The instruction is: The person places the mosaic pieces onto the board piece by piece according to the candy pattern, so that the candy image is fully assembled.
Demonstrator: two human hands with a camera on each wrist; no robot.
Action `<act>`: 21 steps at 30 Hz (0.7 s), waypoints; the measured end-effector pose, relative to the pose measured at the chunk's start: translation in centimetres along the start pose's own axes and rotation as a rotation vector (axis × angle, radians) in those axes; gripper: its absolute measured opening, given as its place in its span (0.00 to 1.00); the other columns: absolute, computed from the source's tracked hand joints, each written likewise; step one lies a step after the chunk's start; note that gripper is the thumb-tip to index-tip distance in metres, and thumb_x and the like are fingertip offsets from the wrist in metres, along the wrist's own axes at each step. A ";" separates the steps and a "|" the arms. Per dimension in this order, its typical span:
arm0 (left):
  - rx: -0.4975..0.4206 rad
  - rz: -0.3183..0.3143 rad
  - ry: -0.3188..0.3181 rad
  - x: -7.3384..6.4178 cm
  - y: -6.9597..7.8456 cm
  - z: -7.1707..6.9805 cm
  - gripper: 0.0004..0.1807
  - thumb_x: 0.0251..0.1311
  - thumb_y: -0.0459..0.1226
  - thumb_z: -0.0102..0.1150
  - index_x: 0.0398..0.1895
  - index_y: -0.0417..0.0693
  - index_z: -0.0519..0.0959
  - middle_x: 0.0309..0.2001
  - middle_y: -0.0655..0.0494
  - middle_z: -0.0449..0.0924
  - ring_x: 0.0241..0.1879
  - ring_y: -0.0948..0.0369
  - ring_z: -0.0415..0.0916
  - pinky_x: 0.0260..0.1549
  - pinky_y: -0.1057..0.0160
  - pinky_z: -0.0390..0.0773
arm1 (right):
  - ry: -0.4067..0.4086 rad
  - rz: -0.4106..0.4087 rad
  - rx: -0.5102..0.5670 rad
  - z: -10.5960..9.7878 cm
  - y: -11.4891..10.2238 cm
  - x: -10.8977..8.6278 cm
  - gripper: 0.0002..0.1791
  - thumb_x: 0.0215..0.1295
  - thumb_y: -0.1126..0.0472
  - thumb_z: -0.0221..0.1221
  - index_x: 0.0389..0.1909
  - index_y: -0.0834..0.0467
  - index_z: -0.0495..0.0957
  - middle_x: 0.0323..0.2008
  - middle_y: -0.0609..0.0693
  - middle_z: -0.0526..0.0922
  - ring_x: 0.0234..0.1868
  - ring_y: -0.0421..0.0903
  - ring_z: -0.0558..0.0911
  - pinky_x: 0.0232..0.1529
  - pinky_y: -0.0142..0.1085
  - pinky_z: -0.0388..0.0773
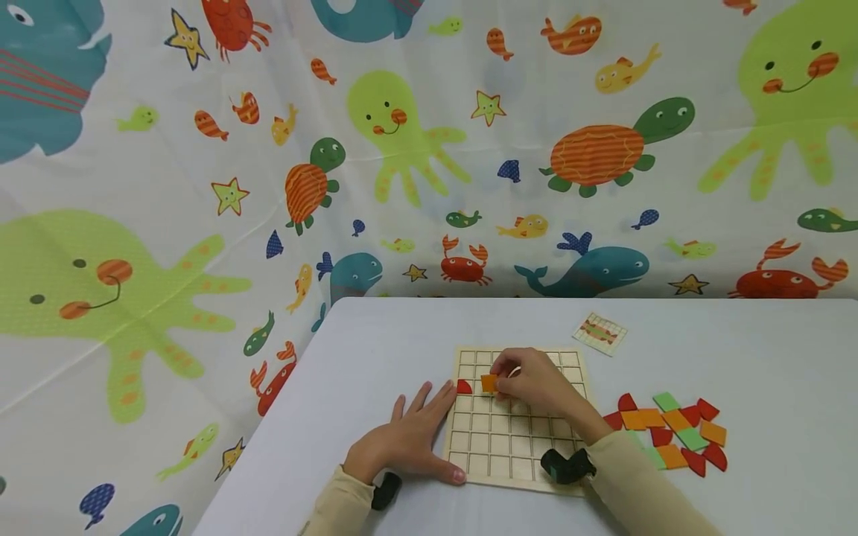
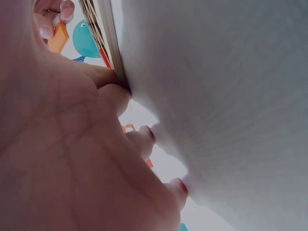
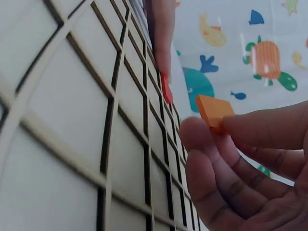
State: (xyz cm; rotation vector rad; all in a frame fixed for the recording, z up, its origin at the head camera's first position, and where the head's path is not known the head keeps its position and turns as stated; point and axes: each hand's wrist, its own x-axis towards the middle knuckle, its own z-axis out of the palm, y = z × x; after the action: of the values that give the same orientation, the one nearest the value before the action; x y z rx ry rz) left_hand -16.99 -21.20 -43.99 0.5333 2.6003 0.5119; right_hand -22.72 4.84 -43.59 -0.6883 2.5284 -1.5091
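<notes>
A wooden grid board (image 1: 479, 444) lies on the white table, with a red quarter-round piece (image 1: 464, 386) in a cell at its left edge. My right hand (image 1: 536, 381) pinches an orange square tile (image 3: 214, 112) between thumb and fingers; in the right wrist view the tile is held off the grid. My left hand (image 1: 410, 439) lies spread at the board's left side, fingers straight. Its thumb is by the near left corner and its index fingertip by the red piece. In the left wrist view the fingertips (image 2: 179, 188) touch the table beside the board's edge.
Right of the board lies a loose cluster of red quarter-rounds (image 1: 714, 456), orange squares (image 1: 713, 432) and green tiles (image 1: 693, 439). A small pattern card (image 1: 599, 333) sits behind the board. A curtain printed with sea animals (image 1: 415, 149) hangs behind the table.
</notes>
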 end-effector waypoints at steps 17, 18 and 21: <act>-0.004 -0.003 -0.001 0.0 0.1 0.1 0.72 0.50 0.64 0.80 0.90 0.52 0.45 0.88 0.59 0.40 0.86 0.47 0.29 0.75 0.27 0.32 | -0.053 0.003 0.009 3.0 -1.0 0.5 0.03 0.63 0.72 0.66 0.36 0.63 0.84 0.26 0.46 0.82 0.25 0.43 0.80 0.31 0.35 0.78; -0.007 -0.004 0.000 0.0 0.1 0.1 0.72 0.50 0.64 0.80 0.89 0.52 0.46 0.88 0.59 0.40 0.86 0.47 0.29 0.75 0.27 0.32 | -0.053 0.003 0.004 3.2 -1.1 0.6 0.03 0.63 0.72 0.66 0.36 0.63 0.84 0.26 0.46 0.82 0.26 0.43 0.80 0.31 0.35 0.78; -0.006 -0.013 -0.002 -0.1 0.1 0.1 0.72 0.50 0.64 0.80 0.90 0.53 0.46 0.88 0.60 0.40 0.86 0.47 0.29 0.75 0.27 0.32 | -0.046 0.010 -0.015 3.6 -1.2 0.6 0.02 0.63 0.71 0.67 0.35 0.63 0.84 0.27 0.46 0.81 0.27 0.43 0.79 0.32 0.35 0.79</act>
State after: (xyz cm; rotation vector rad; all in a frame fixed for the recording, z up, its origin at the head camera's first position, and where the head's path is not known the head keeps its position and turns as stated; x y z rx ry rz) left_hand -16.82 -21.15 -43.96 0.5147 2.5975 0.5145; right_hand -21.71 1.18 -44.30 -0.7025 2.5079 -1.4557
